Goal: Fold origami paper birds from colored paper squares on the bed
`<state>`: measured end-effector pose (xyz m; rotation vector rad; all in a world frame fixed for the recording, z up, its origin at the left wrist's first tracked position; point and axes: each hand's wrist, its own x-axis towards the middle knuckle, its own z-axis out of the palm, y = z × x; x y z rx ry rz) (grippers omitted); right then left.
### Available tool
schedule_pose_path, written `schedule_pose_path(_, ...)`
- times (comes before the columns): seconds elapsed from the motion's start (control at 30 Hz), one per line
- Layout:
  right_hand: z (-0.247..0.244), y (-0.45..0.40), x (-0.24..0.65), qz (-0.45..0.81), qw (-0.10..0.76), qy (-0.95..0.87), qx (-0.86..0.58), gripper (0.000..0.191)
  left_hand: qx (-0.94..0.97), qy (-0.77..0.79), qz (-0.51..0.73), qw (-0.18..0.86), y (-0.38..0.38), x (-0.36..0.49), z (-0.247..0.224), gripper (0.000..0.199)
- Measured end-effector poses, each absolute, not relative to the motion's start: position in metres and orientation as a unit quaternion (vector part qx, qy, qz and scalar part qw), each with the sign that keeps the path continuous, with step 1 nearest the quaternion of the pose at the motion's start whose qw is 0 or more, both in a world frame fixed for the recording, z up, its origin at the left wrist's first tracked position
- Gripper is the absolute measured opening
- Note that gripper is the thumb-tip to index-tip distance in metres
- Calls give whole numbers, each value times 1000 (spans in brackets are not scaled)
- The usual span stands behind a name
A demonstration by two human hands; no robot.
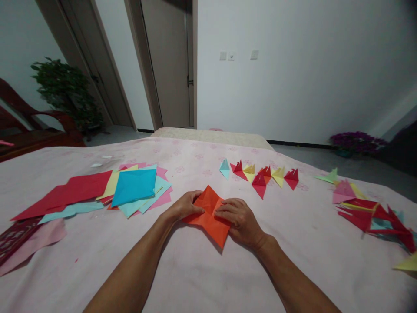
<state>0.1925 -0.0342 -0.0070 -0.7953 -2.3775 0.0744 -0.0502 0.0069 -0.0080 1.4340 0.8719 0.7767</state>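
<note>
An orange sheet of origami paper (213, 219), creased and partly folded, lies between my two hands over the tablecloth. At its left corner my left hand (189, 205) grips the paper, thumb on top and fingers behind the edge. My right hand (239, 219) has its fingers curled together on the right side of the sheet, pressing on it near the middle. One pointed corner aims away from me and another toward me. The right fingertips cover part of the creases.
Loose coloured sheets, a blue one (135, 186) on top, are piled at the left beside red paper (74, 189). Several small folded paper birds (259, 184) stand beyond my right hand. More folded birds (381, 217) are heaped at the far right on the pink flowered tablecloth (280, 278).
</note>
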Motion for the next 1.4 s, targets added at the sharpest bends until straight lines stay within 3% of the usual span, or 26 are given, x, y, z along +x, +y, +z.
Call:
schedule_pose_path(0.27,-6,-42,187,71,253,-921,-287,41,630,388,317,593,5,-52,-6,40)
schedule_pose_path(0.87,-7,-45,180,80,374,-891,-245,43,580,363,358,635,1,-45,-3,36)
schedule_pose_path(1.17,-10,-43,175,118,431,-806,-387,15,574,343,340,662,-2,-41,3,37)
schedule_pose_path(1.27,-11,-42,174,110,410,-799,-426,12,570,340,357,657,-1,-40,2,41)
schedule_pose_path(1.4,-16,-38,176,115,422,-777,-452,15,550,353,390,648,1,-39,0,70)
